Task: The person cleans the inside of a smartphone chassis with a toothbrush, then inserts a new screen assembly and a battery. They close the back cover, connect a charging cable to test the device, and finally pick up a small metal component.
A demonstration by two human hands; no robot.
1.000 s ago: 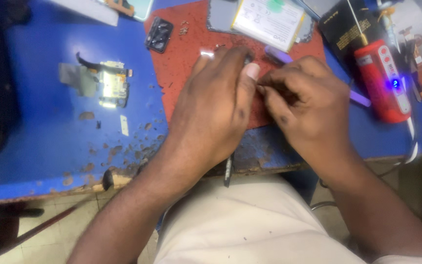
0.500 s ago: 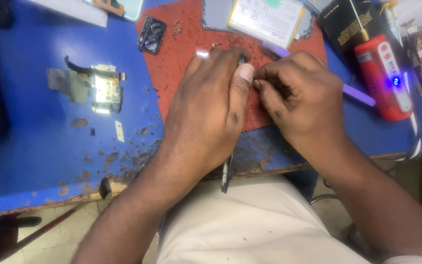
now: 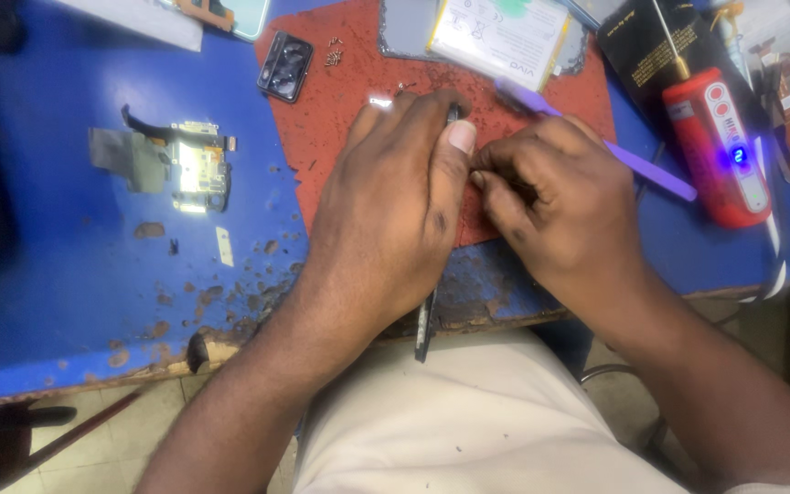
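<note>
My left hand (image 3: pixel 395 210) lies palm down on the red mat (image 3: pixel 340 119), closed over a thin dark flat object (image 3: pixel 425 329) seen edge-on. One end of the object sticks out past the table edge and the other shows by my thumb. My right hand (image 3: pixel 555 206) is right beside it, fingertips pinched together against the left thumb. Whatever they pinch is hidden. A purple plastic pry tool (image 3: pixel 656 172) runs under my right hand.
On the blue table (image 3: pixel 93 302) lie a small circuit board with a flex cable (image 3: pixel 196 166), a black camera frame (image 3: pixel 285 66), tiny screws (image 3: pixel 332 53), a phone battery (image 3: pixel 503 35) and a red tool with a blue light (image 3: pixel 717 151). The table's front edge is chipped.
Both hands stay pressed together on the mat. Only the view has shifted slightly.
</note>
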